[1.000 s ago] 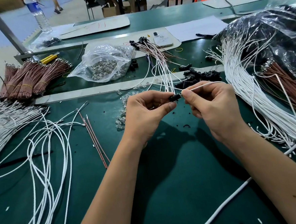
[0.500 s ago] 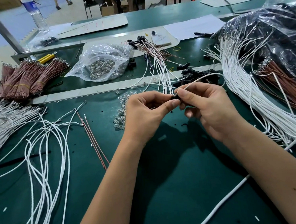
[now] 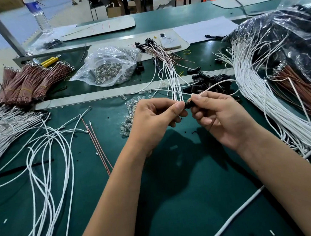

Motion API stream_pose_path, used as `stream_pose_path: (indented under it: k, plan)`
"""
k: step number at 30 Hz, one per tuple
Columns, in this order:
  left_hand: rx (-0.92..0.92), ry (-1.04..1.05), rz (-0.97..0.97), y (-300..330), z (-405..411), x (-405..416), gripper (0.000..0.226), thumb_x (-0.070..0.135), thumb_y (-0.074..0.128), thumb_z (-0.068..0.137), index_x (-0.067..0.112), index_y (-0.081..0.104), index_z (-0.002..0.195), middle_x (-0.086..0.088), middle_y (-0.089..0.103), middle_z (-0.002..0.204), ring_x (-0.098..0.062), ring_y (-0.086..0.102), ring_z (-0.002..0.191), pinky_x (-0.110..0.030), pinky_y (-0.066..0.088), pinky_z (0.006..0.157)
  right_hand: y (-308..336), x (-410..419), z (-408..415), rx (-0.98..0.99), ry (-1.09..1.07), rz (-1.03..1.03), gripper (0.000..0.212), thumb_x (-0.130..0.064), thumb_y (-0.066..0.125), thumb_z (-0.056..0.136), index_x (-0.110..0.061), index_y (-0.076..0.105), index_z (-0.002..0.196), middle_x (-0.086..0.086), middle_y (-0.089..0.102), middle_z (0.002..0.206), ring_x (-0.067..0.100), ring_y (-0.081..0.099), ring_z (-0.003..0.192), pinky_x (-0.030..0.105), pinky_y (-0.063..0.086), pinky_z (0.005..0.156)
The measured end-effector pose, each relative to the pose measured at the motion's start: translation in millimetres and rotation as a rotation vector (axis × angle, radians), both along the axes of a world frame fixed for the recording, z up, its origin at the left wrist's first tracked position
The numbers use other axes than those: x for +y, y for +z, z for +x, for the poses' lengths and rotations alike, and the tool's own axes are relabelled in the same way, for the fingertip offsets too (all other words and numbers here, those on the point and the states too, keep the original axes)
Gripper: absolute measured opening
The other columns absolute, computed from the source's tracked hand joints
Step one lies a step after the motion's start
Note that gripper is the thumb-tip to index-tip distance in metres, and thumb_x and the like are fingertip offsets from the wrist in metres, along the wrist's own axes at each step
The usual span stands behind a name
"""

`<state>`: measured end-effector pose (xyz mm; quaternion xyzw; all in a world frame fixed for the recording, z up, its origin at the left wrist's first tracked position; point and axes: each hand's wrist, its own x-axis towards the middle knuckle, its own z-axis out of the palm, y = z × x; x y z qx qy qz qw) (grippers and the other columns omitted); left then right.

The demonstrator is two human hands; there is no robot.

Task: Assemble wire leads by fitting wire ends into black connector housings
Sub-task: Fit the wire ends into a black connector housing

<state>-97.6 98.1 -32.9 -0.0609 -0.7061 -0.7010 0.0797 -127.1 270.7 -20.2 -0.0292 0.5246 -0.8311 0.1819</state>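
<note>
Black connector housing (image 3: 187,104) sits pinched between the two hands above the green bench (image 3: 175,199), just in front of the middle of the view. The left hand (image 3: 155,121) has its fingers (image 3: 178,107) curled, thumb and forefinger closed on the left end of the housing; the remaining fingers fold loosely under the palm. The right hand (image 3: 219,117) meets it from the other side, thumb and forefinger pressed together on the housing's right end and on a thin white wire (image 3: 218,84) that enters there. That wire arcs up and to the right from the fingertips, then loops back down toward the right hand. How far the wire end sits inside the housing cannot be told, since the fingertips cover the joint.

Just beyond the hands lies a heap of loose black housings (image 3: 211,82), and beside it a fan of finished leads (image 3: 168,69) with black ends pointing away. A clear plastic bag of small metal parts (image 3: 109,69) rests further back on the left, and small clear bulbs (image 3: 130,112) are scattered near the left hand. Bundles of brown wires (image 3: 29,82) lie at the far left, loose white wires (image 3: 43,153) spread over the near left of the bench, and a thick sheaf of white wires (image 3: 260,95) runs down the right side beside a large plastic bag (image 3: 292,34). A water bottle (image 3: 40,15) stands at the back; its label is too blurred to read.
</note>
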Motion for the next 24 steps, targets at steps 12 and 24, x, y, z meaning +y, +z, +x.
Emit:
stream_pose_path:
  k: [12,24]
  plan:
    - [0.098,-0.023,0.044,3.6,1.3,0.9,0.011,-0.003,0.076,0.085,0.006,0.079,0.092,-0.003,0.075,0.073,-0.01,0.064,0.063,-0.021,0.052,0.06,2.5,-2.3,0.5,-0.092,0.017,0.003,0.013,-0.02,0.072,0.073,-0.018,0.075,0.061,0.0,0.054,0.062,0.004,0.047,0.049,0.01,0.031,0.034]
    - [0.118,-0.069,0.01,4.6,2.8,-0.2,0.009,-0.007,0.074,0.084,-0.002,0.076,0.091,-0.008,0.072,0.069,-0.017,0.066,0.06,-0.027,0.058,0.061,-0.3,0.0,-1.1,-0.071,0.058,0.089,0.011,-0.022,0.077,0.067,-0.019,0.07,0.06,0.003,0.055,0.066,0.007,0.048,0.052,0.011,0.032,0.035]
